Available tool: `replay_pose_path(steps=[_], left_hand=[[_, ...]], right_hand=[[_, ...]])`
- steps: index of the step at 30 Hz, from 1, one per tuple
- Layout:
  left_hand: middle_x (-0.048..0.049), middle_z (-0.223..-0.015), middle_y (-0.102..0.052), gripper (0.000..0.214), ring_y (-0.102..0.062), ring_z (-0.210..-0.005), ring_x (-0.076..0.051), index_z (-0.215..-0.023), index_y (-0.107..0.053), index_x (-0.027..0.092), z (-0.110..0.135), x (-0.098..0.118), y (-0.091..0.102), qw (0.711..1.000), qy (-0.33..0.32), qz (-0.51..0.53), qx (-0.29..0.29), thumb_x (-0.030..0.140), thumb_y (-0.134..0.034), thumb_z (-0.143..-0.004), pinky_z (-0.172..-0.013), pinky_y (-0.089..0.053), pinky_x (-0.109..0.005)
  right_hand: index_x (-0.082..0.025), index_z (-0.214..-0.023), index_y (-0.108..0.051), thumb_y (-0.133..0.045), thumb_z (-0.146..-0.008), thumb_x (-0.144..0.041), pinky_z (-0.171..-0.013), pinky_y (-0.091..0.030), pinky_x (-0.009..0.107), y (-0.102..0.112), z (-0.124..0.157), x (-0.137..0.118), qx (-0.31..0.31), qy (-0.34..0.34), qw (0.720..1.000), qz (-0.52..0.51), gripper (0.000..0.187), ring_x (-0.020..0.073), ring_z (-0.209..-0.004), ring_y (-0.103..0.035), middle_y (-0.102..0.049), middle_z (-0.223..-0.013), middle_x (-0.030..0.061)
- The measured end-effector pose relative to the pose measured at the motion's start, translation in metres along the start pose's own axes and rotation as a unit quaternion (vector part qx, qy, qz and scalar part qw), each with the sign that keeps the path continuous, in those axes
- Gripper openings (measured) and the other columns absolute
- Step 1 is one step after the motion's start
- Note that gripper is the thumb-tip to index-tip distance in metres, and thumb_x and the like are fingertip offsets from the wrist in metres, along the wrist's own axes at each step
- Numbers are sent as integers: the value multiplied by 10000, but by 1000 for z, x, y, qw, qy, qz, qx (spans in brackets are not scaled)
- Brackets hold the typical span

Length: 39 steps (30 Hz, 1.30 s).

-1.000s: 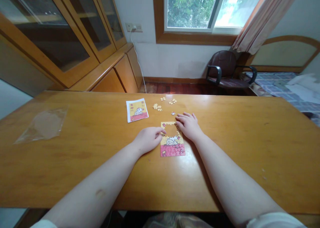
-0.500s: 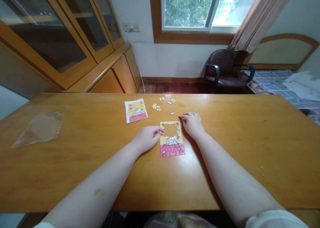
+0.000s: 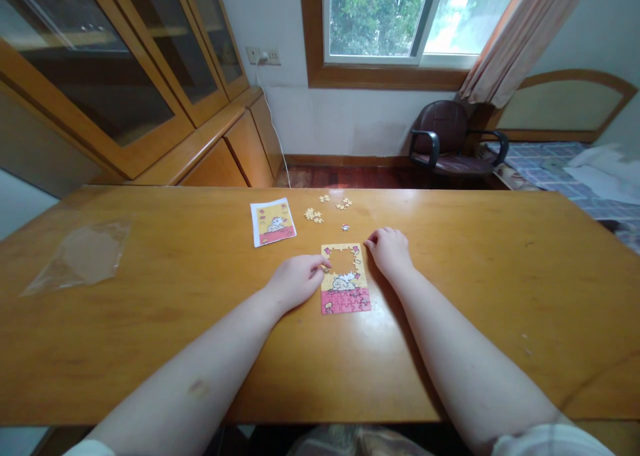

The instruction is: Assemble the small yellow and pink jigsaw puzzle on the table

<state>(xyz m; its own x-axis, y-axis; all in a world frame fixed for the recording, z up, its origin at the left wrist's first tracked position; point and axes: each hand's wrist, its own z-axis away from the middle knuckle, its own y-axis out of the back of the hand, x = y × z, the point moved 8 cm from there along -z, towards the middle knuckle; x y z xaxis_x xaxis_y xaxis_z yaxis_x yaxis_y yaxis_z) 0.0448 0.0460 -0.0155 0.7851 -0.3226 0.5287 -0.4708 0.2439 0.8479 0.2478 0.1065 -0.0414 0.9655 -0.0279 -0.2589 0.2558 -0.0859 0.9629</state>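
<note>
A jigsaw puzzle (image 3: 345, 301) with a white cartoon animal on yellow and pink lies flat in front of me, with a gap in its upper middle showing the table. My left hand (image 3: 297, 281) rests at its left edge, index finger stretched over the border, nothing visible in its grasp. Just right of the puzzle's upper corner, my right hand (image 3: 390, 253) lies on the table with its fingers curled in; whether anything is between the fingertips is hidden. One loose puzzle piece (image 3: 345, 227) with white and red print sits just beyond the puzzle.
Several yellow puzzle pieces (image 3: 313, 215) lie loosely grouped farther back, others (image 3: 344, 204) to their right. A printed reference picture (image 3: 274, 223) is at the back left. A clear plastic bag (image 3: 80, 253) lies far left on the wooden table (image 3: 475, 276). Beyond stands a chair (image 3: 445, 136).
My right hand has drawn slightly right, away from the puzzle's corner, and its index finger has curled in. My left hand stays at the puzzle's left edge.
</note>
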Motion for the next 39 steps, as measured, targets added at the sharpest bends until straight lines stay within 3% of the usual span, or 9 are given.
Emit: replay_pose_path(steps=[5,9,12,17,21,24,30,39], left_hand=[[-56,-1028,-698,299,-621,-977,-229,-1100,-658,230,23,54,-27,984,-147,-88,-41,235,-449,-887,-878,-458,-383],[-119,-1441,-449,522,-362,-1344,-293,-1326,-502,182,45,82,-54,953,-267,-118,-79,423,-545,-865,-1122,-246,-460],[-160,-1529,-287,722,-206,-1423,-308,-1428,-359,141,46,75,-66,951,-252,-144,-102,543,-529,-853,-1154,-167,-466],[-167,-1525,-294,718,-254,-1403,-317,-1425,-359,133,40,62,-68,959,-203,-170,-105,564,-494,-867,-1149,-164,-482],[-155,-1505,-341,675,-304,-1377,-309,-1405,-391,151,38,62,-65,961,-199,-166,-101,528,-523,-861,-1137,-205,-472],[-155,-1499,-350,666,-313,-1366,-317,-1408,-390,163,37,61,-63,962,-198,-162,-97,502,-545,-856,-1128,-213,-502],[-141,-1495,-356,664,-312,-1359,-309,-1405,-395,200,36,59,-61,964,-195,-154,-95,508,-560,-841,-1124,-202,-521],[-132,-1497,-354,665,-309,-1355,-316,-1412,-387,217,34,57,-61,965,-187,-148,-111,504,-563,-838,-1114,-208,-530]], right_hand=[[-192,-850,-687,-612,-846,-329,-851,-355,358,-4,0,-3,-5,-2,1000,-3,156,247,-959,-549,-667,-960,94],[-197,-837,-674,-620,-837,-320,-860,-356,357,-5,0,-6,-5,3,1000,-27,135,235,-942,-565,-687,-945,77],[-200,-817,-666,-626,-828,-297,-839,-370,355,-4,1,-8,-3,6,999,-50,106,228,-906,-579,-702,-898,67],[-202,-900,-685,-676,-779,-251,-787,-424,320,3,2,-9,2,28,987,-159,131,194,-820,-609,-711,-852,39],[-197,-904,-718,-677,-774,-265,-746,-471,286,-3,6,-18,-83,70,945,-309,152,166,-759,-641,-730,-853,32],[-193,-880,-736,-645,-786,-253,-777,-489,290,-7,12,-27,-148,108,913,-365,143,169,-789,-661,-742,-866,33],[-177,-849,-740,-644,-757,-246,-774,-516,295,-17,22,-36,-235,144,880,-386,150,174,-786,-670,-742,-860,36],[-184,-825,-745,-629,-760,-231,-788,-506,272,-17,26,-44,-258,181,883,-348,140,167,-807,-667,-738,-836,26]])
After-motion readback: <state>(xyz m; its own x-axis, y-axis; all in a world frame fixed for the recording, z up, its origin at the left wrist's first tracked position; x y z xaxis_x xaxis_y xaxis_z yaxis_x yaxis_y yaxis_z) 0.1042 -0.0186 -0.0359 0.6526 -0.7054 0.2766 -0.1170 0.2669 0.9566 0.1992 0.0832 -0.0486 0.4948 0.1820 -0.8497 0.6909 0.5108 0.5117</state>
